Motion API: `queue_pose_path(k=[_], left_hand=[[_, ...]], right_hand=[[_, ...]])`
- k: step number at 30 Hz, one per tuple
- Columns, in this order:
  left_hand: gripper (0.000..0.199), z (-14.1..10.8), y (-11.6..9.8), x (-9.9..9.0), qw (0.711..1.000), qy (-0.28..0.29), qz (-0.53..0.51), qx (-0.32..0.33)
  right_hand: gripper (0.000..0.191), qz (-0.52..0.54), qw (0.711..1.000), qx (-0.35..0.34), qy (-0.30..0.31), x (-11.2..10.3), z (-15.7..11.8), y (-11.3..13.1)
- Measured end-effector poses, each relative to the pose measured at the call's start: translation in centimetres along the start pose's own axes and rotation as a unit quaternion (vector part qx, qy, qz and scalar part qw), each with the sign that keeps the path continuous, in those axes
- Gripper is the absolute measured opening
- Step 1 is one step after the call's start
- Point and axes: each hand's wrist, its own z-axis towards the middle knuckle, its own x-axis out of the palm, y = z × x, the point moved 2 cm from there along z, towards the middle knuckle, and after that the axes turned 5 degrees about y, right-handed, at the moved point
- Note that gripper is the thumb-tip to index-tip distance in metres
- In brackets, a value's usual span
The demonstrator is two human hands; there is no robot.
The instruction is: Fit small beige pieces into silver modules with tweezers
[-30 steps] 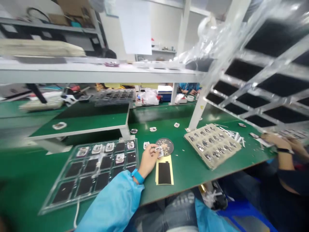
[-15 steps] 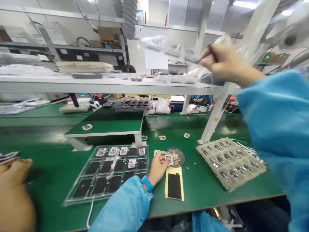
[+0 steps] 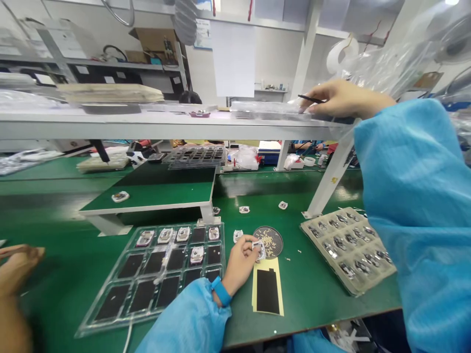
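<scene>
My left hand (image 3: 241,262) is closed on a small white-framed part (image 3: 260,250), holding it over the near left rim of a round dark dish (image 3: 278,241) of tiny pale pieces. Up at the raised shelf, my right hand (image 3: 333,98) grips a thin black tool (image 3: 311,99), its exact kind unclear. Its fingertips are at the right end of a clear plastic tray (image 3: 265,109) on the shelf; whether they still grip the tray, I cannot tell. A similar white-framed part (image 3: 238,236) lies beside my left hand. Below the dish is a yellow sheet (image 3: 254,294) with a black rectangle.
A clear compartment tray (image 3: 90,314) with several white-framed parts stands left. At right is a beige tray (image 3: 353,289) of metallic parts. A shelf post (image 3: 327,186) rises behind it. A low green stand (image 3: 165,191) is at back left. Another person's hand (image 3: 22,262) shows at far left.
My right hand has lowered the clear tray from above the shelf onto it. My left hand keeps its part by the dish. The view has shifted slightly.
</scene>
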Motion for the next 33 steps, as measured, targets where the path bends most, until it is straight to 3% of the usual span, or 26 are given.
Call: queue_pose_path(k=[3, 6, 9, 11, 13, 15, 18, 20, 26, 33], left_hand=[[0.032, 0.1, -0.1, 0.0, 1.000, 0.001, 0.003, 0.000], [0.035, 0.3, -0.1, -0.3, 1.000, 0.000, 0.007, -0.009], [0.044, 0.6, 0.1, -0.6, 1.000, 0.008, 0.021, -0.020], [0.049, 0.8, 0.3, -0.7, 0.999, 0.019, 0.021, -0.027], [0.046, 0.9, 0.5, -0.6, 0.999, 0.022, 0.008, -0.042], [0.044, 0.9, 0.7, -0.5, 0.998, 0.019, -0.010, -0.061], [0.050, 0.9, 0.7, -0.3, 0.996, 0.014, -0.028, -0.080], [0.055, 0.9, 0.7, -0.2, 0.996, 0.014, -0.023, -0.085], [0.049, 1.0, 0.6, -0.4, 0.994, 0.024, 0.043, -0.101], [0.043, 0.6, 0.3, -0.1, 0.991, 0.036, 0.039, -0.120]], right_hand=[[0.054, -0.005, 1.000, 0.014, -0.013, 0.6, 0.1, 0.3], [0.056, -0.042, 0.994, 0.003, -0.105, 1.3, -0.7, 0.4], [0.043, -0.064, 0.966, -0.072, -0.240, 3.6, -4.0, 0.4], [0.030, -0.038, 0.964, -0.068, -0.256, 6.9, -7.4, -0.6], [0.022, -0.014, 0.984, -0.016, -0.174, 11.8, -11.2, -2.7], [0.014, 0.008, 0.998, 0.057, -0.032, 17.4, -15.1, -5.8], [0.014, 0.042, 0.981, 0.139, 0.126, 24.3, -19.9, -10.4], [0.023, 0.057, 0.971, 0.148, 0.181, 26.9, -21.7, -12.4], [0.030, 0.056, 0.960, 0.131, 0.240, 28.4, -22.2, -13.9], [0.023, 0.044, 0.958, 0.152, 0.240, 26.9, -21.7, -13.3]])
